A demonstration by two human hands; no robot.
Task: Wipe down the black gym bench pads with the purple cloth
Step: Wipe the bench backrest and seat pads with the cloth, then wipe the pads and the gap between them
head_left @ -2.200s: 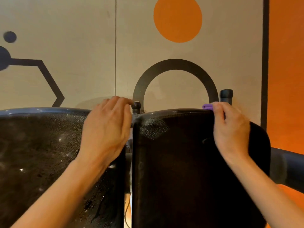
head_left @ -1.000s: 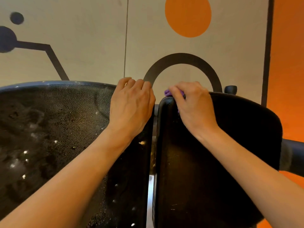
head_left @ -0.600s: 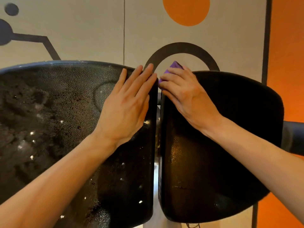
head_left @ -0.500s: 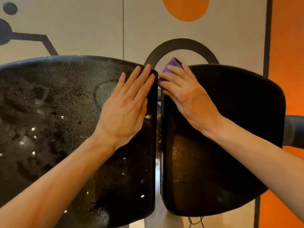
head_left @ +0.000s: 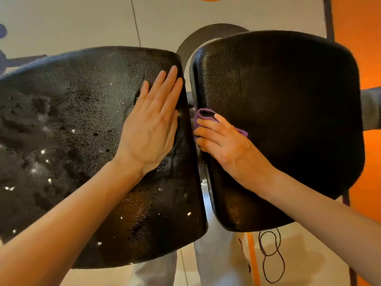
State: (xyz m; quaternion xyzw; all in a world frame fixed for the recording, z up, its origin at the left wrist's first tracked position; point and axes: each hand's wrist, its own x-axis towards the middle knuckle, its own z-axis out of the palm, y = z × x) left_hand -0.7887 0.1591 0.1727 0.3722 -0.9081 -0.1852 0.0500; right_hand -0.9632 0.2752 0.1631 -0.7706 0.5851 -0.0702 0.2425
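Two black textured bench pads stand side by side with a narrow gap between them. The left pad (head_left: pixel 72 141) is large, worn and speckled with pale flecks. The right pad (head_left: pixel 288 120) is smaller and smoother. My left hand (head_left: pixel 152 124) lies flat, fingers together, on the left pad's right part. My right hand (head_left: pixel 224 145) presses the folded purple cloth (head_left: pixel 203 115) against the left edge of the right pad, about halfway down. Most of the cloth is hidden under my fingers.
Behind the pads is a beige wall (head_left: pixel 82 21) with dark painted shapes, and an orange wall (head_left: pixel 358 38) at the right. A grey padded bar (head_left: pixel 371 108) sticks out at the right. A thin dark cord (head_left: pixel 272 252) lies looped on the pale floor below.
My right hand has slid the cloth from the top of the right pad to its top left corner, then down its left edge. My left hand went from gripping the left pad's top to lying flat.
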